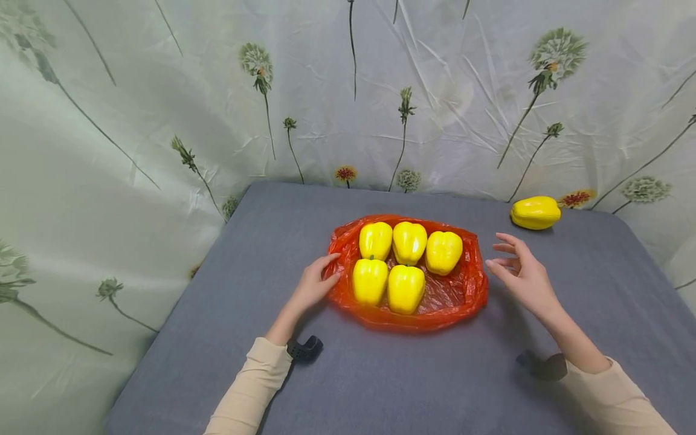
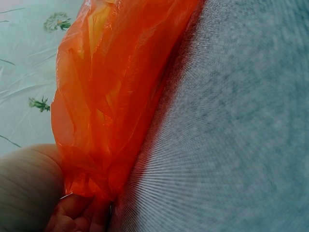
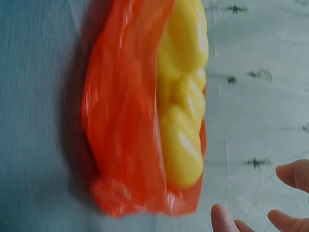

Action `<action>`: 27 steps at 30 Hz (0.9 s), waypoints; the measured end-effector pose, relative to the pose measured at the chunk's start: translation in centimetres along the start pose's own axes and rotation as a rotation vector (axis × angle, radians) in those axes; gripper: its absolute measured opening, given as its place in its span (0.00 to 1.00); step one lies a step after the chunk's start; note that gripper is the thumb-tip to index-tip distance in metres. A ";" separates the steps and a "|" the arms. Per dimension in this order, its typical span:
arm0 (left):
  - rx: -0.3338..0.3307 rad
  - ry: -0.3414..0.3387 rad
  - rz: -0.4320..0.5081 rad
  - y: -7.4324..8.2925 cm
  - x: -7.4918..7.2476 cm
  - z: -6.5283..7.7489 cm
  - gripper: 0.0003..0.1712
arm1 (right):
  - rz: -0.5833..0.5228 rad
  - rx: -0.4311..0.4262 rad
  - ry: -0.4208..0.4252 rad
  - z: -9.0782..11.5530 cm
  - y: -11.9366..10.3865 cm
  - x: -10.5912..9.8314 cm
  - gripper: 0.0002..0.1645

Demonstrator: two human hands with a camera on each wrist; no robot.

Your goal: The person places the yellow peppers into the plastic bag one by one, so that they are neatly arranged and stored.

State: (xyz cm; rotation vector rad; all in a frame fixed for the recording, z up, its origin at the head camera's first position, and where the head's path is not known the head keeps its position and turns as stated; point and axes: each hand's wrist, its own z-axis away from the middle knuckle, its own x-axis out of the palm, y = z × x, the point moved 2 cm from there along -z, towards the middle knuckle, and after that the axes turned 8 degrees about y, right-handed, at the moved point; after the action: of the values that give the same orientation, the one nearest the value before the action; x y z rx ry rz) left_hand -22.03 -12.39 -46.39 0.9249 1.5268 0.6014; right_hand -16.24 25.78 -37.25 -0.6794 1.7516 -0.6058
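A red plastic bag (image 1: 380, 320) lies on the table with its mouth rolled wide. Inside it stand several yellow bell peppers (image 1: 443, 252), grouped toward the left and back. At the bag's left end my left hand (image 1: 311, 285) pinches the edge; in the left wrist view, thumb and fingertips meet around the gathered plastic (image 2: 104, 121). My right hand (image 1: 524, 278) is held just off the bag's right end, fingers spread and holding nothing. The right wrist view shows its fingertips (image 3: 222, 220) apart from the bag (image 3: 120, 121).
One more yellow bell pepper (image 1: 535, 212) lies on its side near the back right edge of the grey table (image 1: 261, 241). Behind it hangs a pale curtain (image 1: 326, 90) with a dandelion print. Dark straps with camera mounts (image 1: 306, 349) sit at both wrists.
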 end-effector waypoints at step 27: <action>0.004 0.012 -0.008 -0.2 0.1 0.0 0.27 | 0.141 0.386 0.225 -9.7 18.9 -3.2 0.50</action>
State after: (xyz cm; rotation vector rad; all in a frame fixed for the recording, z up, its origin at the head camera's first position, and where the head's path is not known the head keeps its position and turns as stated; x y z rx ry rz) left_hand -22.09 -12.42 -46.67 0.9194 1.5421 0.5991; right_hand -27.57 41.91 -45.73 -0.2234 1.7993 -0.9183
